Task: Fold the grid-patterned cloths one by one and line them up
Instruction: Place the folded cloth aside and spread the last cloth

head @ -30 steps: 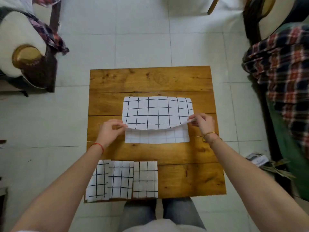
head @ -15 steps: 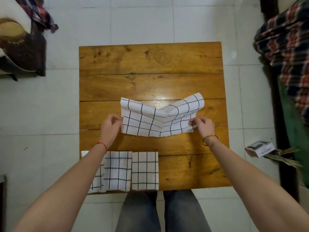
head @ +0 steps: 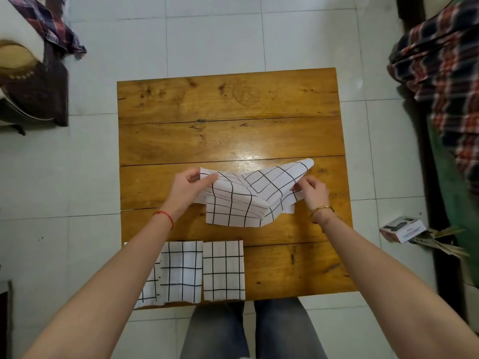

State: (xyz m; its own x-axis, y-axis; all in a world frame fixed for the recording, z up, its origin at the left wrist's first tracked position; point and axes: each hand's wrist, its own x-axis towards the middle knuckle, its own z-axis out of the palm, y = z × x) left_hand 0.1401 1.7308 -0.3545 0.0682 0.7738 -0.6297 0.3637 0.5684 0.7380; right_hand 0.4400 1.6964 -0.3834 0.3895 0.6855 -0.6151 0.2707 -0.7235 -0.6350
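Observation:
A white cloth with a black grid [head: 248,200] hangs folded and sagging just above the middle of the wooden table [head: 228,141]. My left hand [head: 188,189] pinches its left end and my right hand [head: 312,190] pinches its right end, which is lifted higher. Three folded grid cloths lie side by side along the table's near left edge: the left one [head: 149,288] partly hidden by my forearm, the middle one [head: 181,272], and the right one [head: 224,270].
Chairs draped with plaid cloth stand at the far left [head: 39,73] and at the right [head: 440,73]. A small box [head: 403,229] and papers lie on the tiled floor to the right of the table. My legs show below the near table edge.
The flat cloth was folded in half toward me, then lifted off the table. Its two ends have come up and closer together, so the middle sags.

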